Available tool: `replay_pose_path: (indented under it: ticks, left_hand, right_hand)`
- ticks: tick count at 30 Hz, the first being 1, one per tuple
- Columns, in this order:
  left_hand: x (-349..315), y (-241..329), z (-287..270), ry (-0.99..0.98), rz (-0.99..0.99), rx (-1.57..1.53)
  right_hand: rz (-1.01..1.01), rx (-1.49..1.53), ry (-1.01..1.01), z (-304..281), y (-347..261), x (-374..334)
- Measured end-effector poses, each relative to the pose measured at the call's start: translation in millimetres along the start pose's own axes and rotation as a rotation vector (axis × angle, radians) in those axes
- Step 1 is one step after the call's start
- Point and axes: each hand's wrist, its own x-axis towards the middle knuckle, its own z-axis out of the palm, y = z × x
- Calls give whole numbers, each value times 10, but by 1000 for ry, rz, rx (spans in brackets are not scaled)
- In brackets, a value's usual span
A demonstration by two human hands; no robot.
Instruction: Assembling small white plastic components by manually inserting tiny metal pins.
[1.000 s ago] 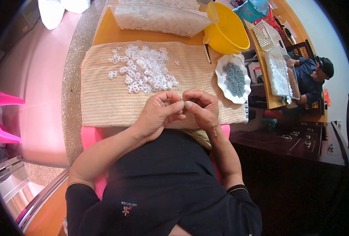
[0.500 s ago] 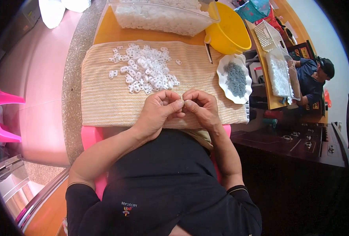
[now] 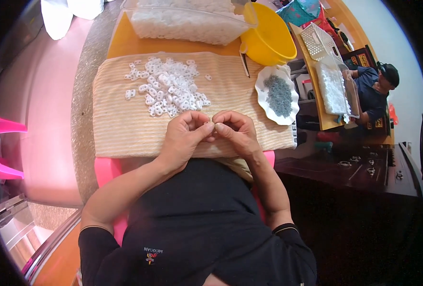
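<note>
Hardly anything is shifting against half a second ago: the whole view is sliding slightly leftward, and both hands are staying together, tip to tip, above the near edge of a striped towel (image 3: pixel 120 128). From where I'm standing, this is looking like fine fingertip work, probably going best with steady wrists, a light pinch and the two thumb tips lined up, so that nothing small is slipping or bending.

Left hand (image 3: pixel 182 140) is curling inward, its thumb and forefinger drawing into a narrow pinch. Right hand (image 3: pixel 240 136) is mirroring it, thumb tip almost meeting the other thumb. Whether those pinches are fully closing, or what they are holding, I cannot tell; anything between them is too small to make out.

White two-holed pieces (image 3: pixel 171 88) are lying heaped on the towel just beyond the left hand. Small grey pieces (image 3: pixel 279 97) are sitting on a wavy-edged white plate (image 3: pixel 262 99), beyond the right hand and to its right.
</note>
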Motion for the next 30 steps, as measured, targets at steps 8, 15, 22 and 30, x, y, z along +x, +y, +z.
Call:
replay_pose_path:
  ticks: [8, 15, 22, 30]
  left_hand:
    - [4, -37, -11, 4, 54, 48]
    - [10, -30, 5, 27, 68, 53]
    - [27, -45, -16, 26, 83, 86]
    - [27, -35, -12, 13, 114, 121]
  right_hand:
    - [27, -117, 35, -23, 54, -6]
    - [-50, -209, 14, -89, 129, 13]
    - [-14, -175, 28, -64, 130, 5]
    - [-18, -133, 23, -78, 125, 10]
